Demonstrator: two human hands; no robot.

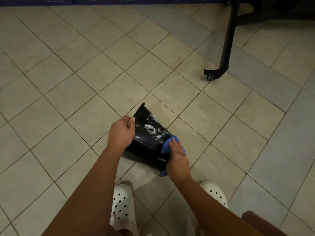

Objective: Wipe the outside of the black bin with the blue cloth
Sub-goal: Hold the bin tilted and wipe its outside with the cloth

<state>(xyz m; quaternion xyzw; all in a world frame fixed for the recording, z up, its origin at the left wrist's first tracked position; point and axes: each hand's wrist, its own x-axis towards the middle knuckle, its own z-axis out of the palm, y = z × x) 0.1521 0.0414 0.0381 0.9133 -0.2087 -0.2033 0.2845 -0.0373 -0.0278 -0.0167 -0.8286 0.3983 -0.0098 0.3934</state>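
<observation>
Head view: looks down at a tiled floor (51, 103), with both bare forearms reaching forward
Floor: beige square tiles with dark grout, the lines running diagonally across the frame; a faint wet sheen on the tiles beside the bin
Far edge: a dark blue strip (119, 0) runs along the top of the frame
Left hand (121, 132): grasps the bin's left side, fingers curled round it and the thumb lying on the outer wall
Black bin (146, 149): low in the middle of the frame, tipped over and leaning on the floor between the two hands, its glossy outer wall facing up
White smears (153, 126): streaked over the upper part of that wall, between the hands
Blue cloth (165, 147): bunched against the bin's right side under the right hand, with a tail showing below the wrist
Right hand (177, 157): fingers laid fairly straight over the cloth, pressing it to the bin; whether the thumb pinches it cannot be told
White clogs (121, 201): perforated, one beneath each forearm, standing just behind the bin
Black frame leg (225, 43): slants down at upper right and ends in a castor (210, 77) on the floor, well apart from the bin
Grey tiles (281, 150): bluish patches among the beige on the right side
Brown object (259, 220): cut off at the lower right corner, too little in view to name
</observation>
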